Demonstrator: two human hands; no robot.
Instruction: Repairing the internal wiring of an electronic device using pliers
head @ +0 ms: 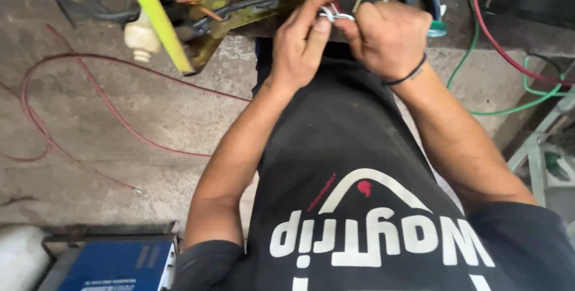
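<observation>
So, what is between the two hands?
In the head view, thin white wires bridge the gap: the left hand and right hand both pinch them, nothing else between.

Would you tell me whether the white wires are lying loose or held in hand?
Held: both the left hand and right hand pinch the white wires between their fingertips.

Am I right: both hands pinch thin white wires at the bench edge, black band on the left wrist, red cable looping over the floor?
One slip: the black band is on the right wrist, not the left. The head view shows it. The rest holds: left hand and right hand pinch the thin white wires, and the red cable loops over the floor.
</observation>
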